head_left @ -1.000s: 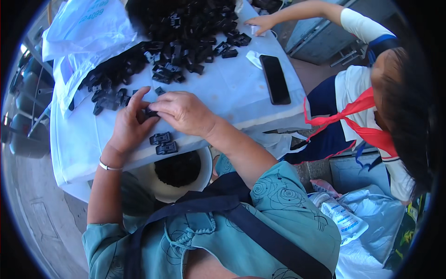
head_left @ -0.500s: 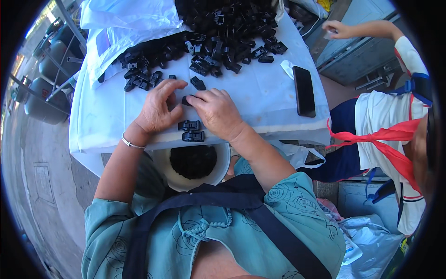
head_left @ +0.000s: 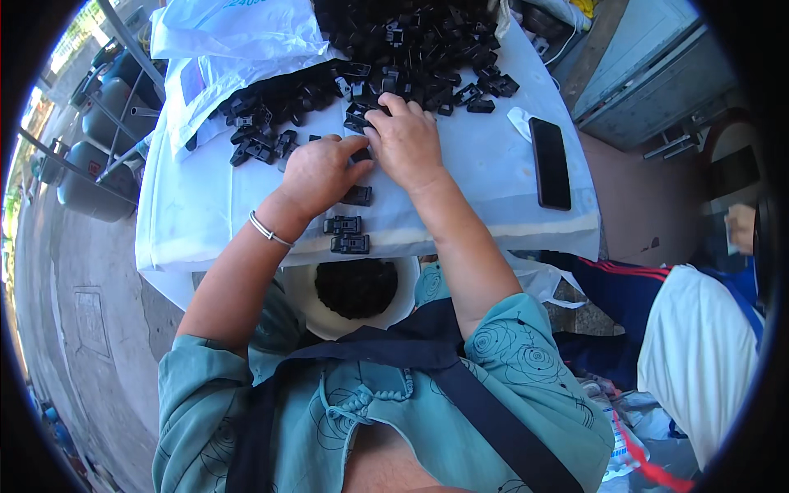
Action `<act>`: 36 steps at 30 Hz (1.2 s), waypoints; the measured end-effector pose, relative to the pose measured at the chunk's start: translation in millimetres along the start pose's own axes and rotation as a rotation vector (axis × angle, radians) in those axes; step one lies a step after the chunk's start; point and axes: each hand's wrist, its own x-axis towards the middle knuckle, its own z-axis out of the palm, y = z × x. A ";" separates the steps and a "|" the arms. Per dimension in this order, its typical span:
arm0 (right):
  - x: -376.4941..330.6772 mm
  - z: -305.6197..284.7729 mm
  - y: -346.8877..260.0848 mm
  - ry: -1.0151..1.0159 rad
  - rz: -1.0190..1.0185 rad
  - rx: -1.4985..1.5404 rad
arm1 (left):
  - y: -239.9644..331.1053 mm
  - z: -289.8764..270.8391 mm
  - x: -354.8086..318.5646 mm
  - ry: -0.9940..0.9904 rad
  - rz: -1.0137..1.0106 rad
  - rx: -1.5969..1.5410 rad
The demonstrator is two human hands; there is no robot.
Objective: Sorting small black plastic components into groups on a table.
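Small black plastic clip-like parts (head_left: 411,57) lie heaped at the far side of the white-covered table. My left hand (head_left: 322,171), with a silver bangle on its wrist, has thumb and index finger around one such black part (head_left: 362,154), largely hidden by the fingers. My right hand (head_left: 407,141) reaches to the near edge of the heap, fingers apart, fingertips against a black part (head_left: 355,117). Closer to me, two black parts (head_left: 343,224) sit one before the other, and a third black part (head_left: 357,195) lies just beyond them.
A black phone (head_left: 550,164) lies at the table's right. White plastic sheeting (head_left: 238,41) covers the far left. Under the front edge stands a pale basin (head_left: 407,306) with dark contents. Another person (head_left: 699,353) is at the right, and grey canisters (head_left: 90,181) stand at the left.
The part pinched by my right hand now lies beyond the two front ones. Both hands have shifted away from me, the right one to the heap. The other person has moved lower in view.
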 end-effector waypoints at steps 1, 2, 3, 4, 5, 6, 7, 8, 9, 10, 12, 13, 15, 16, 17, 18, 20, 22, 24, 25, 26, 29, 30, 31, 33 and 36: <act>0.6 0.4 2.1 0.027 -0.041 -0.028 | 1.1 1.1 -1.6 0.024 -0.016 -0.015; -1.0 0.0 3.4 0.025 -0.040 -0.027 | 0.7 1.5 -4.9 0.022 -0.017 -0.015; -2.8 -1.2 4.7 0.046 -0.061 -0.014 | -0.6 1.2 -9.1 0.026 -0.008 -0.062; -4.3 -3.8 5.3 0.068 -0.084 -0.003 | -0.6 0.7 -12.9 0.032 0.002 -0.110; -5.8 -7.6 6.8 0.067 -0.084 -0.006 | 1.1 -1.0 -15.5 0.033 0.004 -0.113; -7.5 -13.2 9.1 0.126 -0.089 0.077 | 4.0 -4.7 -17.3 0.024 -0.001 -0.112; -9.3 -20.5 7.0 0.183 -0.097 0.167 | 5.1 -8.2 -21.6 0.016 -0.014 -0.107; -11.7 -34.5 2.2 0.176 -0.106 0.177 | 3.2 -8.5 -26.1 0.021 -0.028 -0.106; -16.5 -55.0 -1.8 -0.004 0.037 0.382 | 1.0 -7.8 -30.6 0.020 -0.045 -0.111; -17.8 -76.0 -1.3 -0.184 0.179 0.570 | 1.0 -7.9 -31.1 0.028 -0.053 -0.118; -24.8 -94.8 9.1 -0.377 0.151 0.469 | -11.5 0.8 -39.1 0.082 0.023 -0.177; -27.3 -102.4 11.2 -0.566 0.139 0.350 | -14.3 3.8 -39.7 0.126 0.113 -0.248; -27.9 -103.6 4.6 -0.633 0.181 0.277 | -17.2 3.4 -42.3 0.126 0.078 -0.265; -27.7 -98.3 3.2 -0.683 0.146 0.249 | -16.0 3.3 -42.7 0.126 0.051 -0.283; -27.3 -91.4 1.8 -0.732 0.111 0.224 | -15.0 4.4 -42.6 0.119 0.048 -0.284; -26.7 -80.8 -2.6 -0.735 0.115 0.229 | -14.1 5.7 -42.7 0.118 0.017 -0.305; -26.1 -62.4 -6.2 -0.438 0.161 0.135 | -10.0 7.6 -36.5 0.114 0.005 -0.328; -35.0 -50.3 -2.3 -0.333 0.116 0.197 | -9.9 9.2 -37.9 0.176 0.003 -0.281; -42.6 -48.6 -0.3 -0.227 0.069 0.251 | -15.2 13.2 -37.7 0.158 0.011 -0.311; -48.0 -55.3 -4.2 -0.278 0.090 0.236 | -19.3 12.7 -43.8 0.154 -0.010 -0.340; -50.1 -63.8 -3.8 -0.329 0.108 0.212 | -18.0 11.6 -44.4 0.135 -0.015 -0.349; -48.1 -71.4 -11.6 -0.458 0.031 0.275 | -17.7 7.9 -36.1 0.117 0.048 -0.350; -46.6 -70.7 -10.9 -0.466 0.021 0.274 | -16.0 8.6 -36.7 0.126 0.039 -0.353; -44.3 -66.9 -9.6 -0.366 0.069 0.371 | -15.5 7.6 -37.2 0.119 0.028 -0.383; -35.6 -58.7 -13.0 -0.262 0.096 0.481 | -16.1 2.6 -36.7 0.126 0.009 -0.395; -32.0 -41.4 -26.7 -0.175 -0.207 0.569 | -17.5 -2.2 -45.4 0.132 0.015 -0.355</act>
